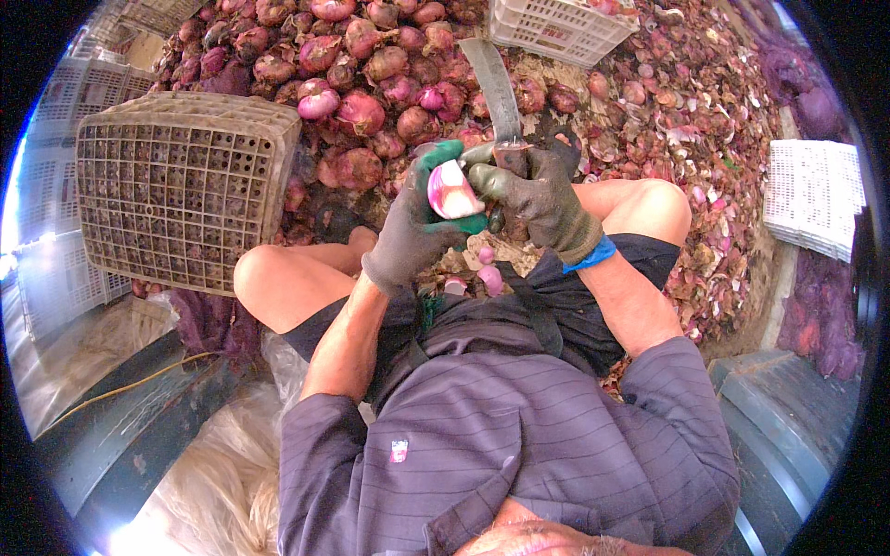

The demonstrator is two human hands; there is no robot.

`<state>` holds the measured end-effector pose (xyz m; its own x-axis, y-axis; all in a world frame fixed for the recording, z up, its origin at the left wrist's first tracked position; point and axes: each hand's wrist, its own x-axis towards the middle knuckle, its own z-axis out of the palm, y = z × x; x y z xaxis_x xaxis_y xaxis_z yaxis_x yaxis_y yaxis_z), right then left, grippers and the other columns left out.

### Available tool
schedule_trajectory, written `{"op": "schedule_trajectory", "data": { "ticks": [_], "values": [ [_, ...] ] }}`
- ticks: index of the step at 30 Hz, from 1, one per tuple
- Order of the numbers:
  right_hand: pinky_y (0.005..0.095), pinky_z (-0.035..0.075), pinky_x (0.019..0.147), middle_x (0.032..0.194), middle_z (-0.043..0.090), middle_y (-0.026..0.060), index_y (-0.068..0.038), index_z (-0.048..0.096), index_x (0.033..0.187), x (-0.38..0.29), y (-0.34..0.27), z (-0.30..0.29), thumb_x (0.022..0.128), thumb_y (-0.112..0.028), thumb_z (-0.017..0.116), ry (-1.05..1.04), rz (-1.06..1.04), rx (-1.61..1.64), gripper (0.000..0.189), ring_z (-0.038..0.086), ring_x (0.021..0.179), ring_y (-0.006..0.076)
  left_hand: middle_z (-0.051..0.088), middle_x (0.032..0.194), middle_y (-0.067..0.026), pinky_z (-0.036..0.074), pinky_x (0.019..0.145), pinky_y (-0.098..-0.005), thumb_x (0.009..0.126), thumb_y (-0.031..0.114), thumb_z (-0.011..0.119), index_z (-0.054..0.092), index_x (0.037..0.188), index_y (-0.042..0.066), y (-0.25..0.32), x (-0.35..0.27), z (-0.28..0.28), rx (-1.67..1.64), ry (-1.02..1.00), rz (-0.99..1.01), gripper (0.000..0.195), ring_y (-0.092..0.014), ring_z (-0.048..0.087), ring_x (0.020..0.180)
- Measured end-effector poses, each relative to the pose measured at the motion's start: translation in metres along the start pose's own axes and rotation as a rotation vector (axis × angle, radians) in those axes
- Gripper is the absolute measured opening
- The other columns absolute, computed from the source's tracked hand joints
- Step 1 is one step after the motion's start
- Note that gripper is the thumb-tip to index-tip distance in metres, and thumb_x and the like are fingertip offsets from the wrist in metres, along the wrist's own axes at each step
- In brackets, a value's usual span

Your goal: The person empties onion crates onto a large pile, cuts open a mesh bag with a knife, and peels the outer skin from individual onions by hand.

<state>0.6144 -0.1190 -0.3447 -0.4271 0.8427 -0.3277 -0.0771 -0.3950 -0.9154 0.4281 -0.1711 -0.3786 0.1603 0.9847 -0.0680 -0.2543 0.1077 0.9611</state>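
Observation:
In my gloved left hand [417,222] sits a red onion [452,191], partly peeled, with white flesh and purple streaks facing up. The grey glove has green fingertips that wrap around it. My right hand [539,198], in a worn grey-green glove with a blue band at the wrist, grips a broad-bladed knife by its handle [511,160]. Its curved steel blade [492,83] points away from me, up and to the left. The right fingers are close beside the onion; whether they touch it I cannot tell. A few purple onion peels [490,279] lie below between my legs.
A large heap of unpeeled red onions [361,111] lies in front. At left a dirty plastic crate [174,205] stands tipped on its side. A white crate [563,31] is at the far side. Onion skins [702,174] cover the ground at right, near stacked white crates [813,194].

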Motion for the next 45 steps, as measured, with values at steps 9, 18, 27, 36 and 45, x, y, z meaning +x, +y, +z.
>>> {"op": "schedule_trajectory", "data": {
  "ticks": [9, 18, 27, 36, 45],
  "values": [
    [0.0334, 0.046, 0.057, 0.076, 0.066, 0.0002, -0.003, 0.067, 0.124, -0.01, -0.02, -0.01, 0.09, -0.014, 0.069, 0.157, -0.614, -0.807, 0.035, 0.061, 0.065, 0.0141, 0.062, 0.135, -0.0052, 0.052, 0.101, -0.0304, 0.069, -0.004, 0.088, 0.054, 0.14, 0.004, 0.02, 0.0, 0.002, -0.033, 0.079, 0.059, 0.08, -0.013, 0.059, 0.119],
    [0.0447, 0.048, 0.063, 0.077, 0.063, 0.0113, 0.003, 0.052, 0.142, -0.014, -0.02, -0.013, 0.087, -0.019, 0.07, -0.011, -0.957, -1.469, 0.062, 0.063, 0.07, 0.0305, 0.07, 0.119, -0.0068, 0.056, 0.093, -0.0315, 0.09, 0.015, 0.076, 0.055, 0.136, 0.002, 0.011, -0.008, -0.006, -0.398, -0.016, 0.006, 0.052, -0.015, 0.067, 0.105],
    [0.0439, 0.049, 0.061, 0.08, 0.065, 0.0123, -0.003, 0.061, 0.123, 0.008, -0.004, -0.032, 0.089, -0.028, 0.066, 0.035, -0.783, -1.618, 0.042, 0.065, 0.073, 0.0302, 0.073, 0.11, -0.0025, 0.056, 0.087, -0.0294, 0.074, 0.014, 0.091, 0.064, 0.128, 0.004, 0.008, -0.014, -0.016, 0.002, 0.0, -0.155, 0.061, -0.011, 0.068, 0.094],
    [0.0429, 0.049, 0.057, 0.077, 0.064, 0.011, -0.008, 0.062, 0.128, 0.001, -0.011, -0.061, 0.082, -0.01, 0.071, 0.111, -0.872, -1.35, 0.047, 0.064, 0.067, 0.0331, 0.069, 0.121, -0.0023, 0.054, 0.093, -0.0291, 0.066, 0.003, 0.092, 0.061, 0.132, 0.002, 0.029, -0.01, -0.002, 0.071, 0.115, -0.01, 0.073, -0.009, 0.063, 0.106],
    [0.0377, 0.046, 0.057, 0.077, 0.06, 0.0033, -0.003, 0.059, 0.129, -0.011, -0.028, -0.016, 0.085, -0.022, 0.06, -0.061, -1.034, -1.763, 0.049, 0.063, 0.072, 0.0202, 0.069, 0.121, -0.0076, 0.054, 0.096, -0.0332, 0.078, 0.01, 0.086, 0.059, 0.132, 0.001, 0.01, -0.014, -0.013, 0.064, 0.076, 0.049, 0.061, -0.016, 0.065, 0.108]
  ]
}}
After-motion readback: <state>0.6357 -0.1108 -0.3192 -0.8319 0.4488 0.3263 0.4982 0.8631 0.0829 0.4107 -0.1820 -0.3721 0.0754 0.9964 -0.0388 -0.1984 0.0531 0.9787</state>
